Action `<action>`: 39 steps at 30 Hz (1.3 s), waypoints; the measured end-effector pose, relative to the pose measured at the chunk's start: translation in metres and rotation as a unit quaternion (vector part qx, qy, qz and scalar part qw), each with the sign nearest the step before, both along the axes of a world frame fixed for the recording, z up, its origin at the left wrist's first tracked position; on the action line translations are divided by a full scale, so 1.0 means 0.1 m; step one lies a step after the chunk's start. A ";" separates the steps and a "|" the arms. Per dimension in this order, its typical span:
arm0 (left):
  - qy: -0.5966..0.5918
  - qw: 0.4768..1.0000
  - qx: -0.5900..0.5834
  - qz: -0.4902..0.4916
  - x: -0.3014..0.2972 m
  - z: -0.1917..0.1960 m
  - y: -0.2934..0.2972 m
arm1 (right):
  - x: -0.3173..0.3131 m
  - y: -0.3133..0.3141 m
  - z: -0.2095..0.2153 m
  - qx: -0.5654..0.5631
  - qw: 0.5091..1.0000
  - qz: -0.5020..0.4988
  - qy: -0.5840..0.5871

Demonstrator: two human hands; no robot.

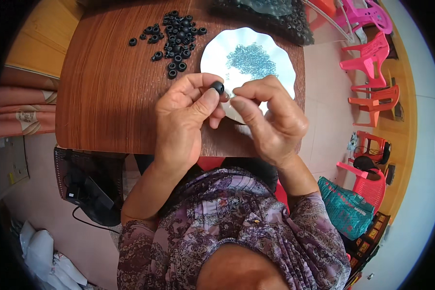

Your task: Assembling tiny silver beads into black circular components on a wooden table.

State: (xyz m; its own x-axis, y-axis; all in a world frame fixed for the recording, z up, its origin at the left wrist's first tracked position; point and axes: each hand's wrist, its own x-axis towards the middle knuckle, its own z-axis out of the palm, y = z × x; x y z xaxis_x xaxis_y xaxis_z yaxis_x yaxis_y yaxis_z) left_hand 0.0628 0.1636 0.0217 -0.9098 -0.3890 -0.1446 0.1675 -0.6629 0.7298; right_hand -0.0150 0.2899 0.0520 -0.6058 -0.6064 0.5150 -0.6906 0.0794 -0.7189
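Observation:
Between the thumb and fingers of my left hand [181,116] is a small round black cap-like piece [217,87], held over the near left rim of a white scalloped plate [286,72]. Close beside it, my right hand [275,118] has its thumb and forefinger pinched together. A tiny pale glint shows at those fingertips, too small to name. On the plate lies a heap of small clear bluish pieces [251,59]. Beyond my left hand, a loose pile of black round pieces [179,43], several with ring-shaped openings, is spread on the brown wooden table [106,92].
A clear bag of dark pieces [295,26] rests at the table's far right. Pink chairs [372,53] and an orange stool [377,104] line the right wall. A teal bag [345,208] stands on the right; a black chair-like item [89,179] sits below the table's left edge.

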 end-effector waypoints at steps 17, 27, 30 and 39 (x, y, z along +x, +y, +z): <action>0.005 0.997 0.077 0.005 0.07 -0.07 -0.05 | -0.01 -0.19 0.00 0.054 0.986 0.011 0.155; 0.045 0.984 0.174 -0.010 0.13 -0.11 -0.26 | 0.13 -0.36 -0.02 0.124 0.950 0.000 0.287; 0.043 0.986 0.157 -0.017 0.18 -0.17 -0.36 | 0.03 -0.42 -0.02 0.122 0.976 0.049 0.176; 0.017 0.995 0.096 -0.006 0.33 -0.32 -0.63 | -0.66 -1.12 -0.15 0.123 0.978 0.054 0.157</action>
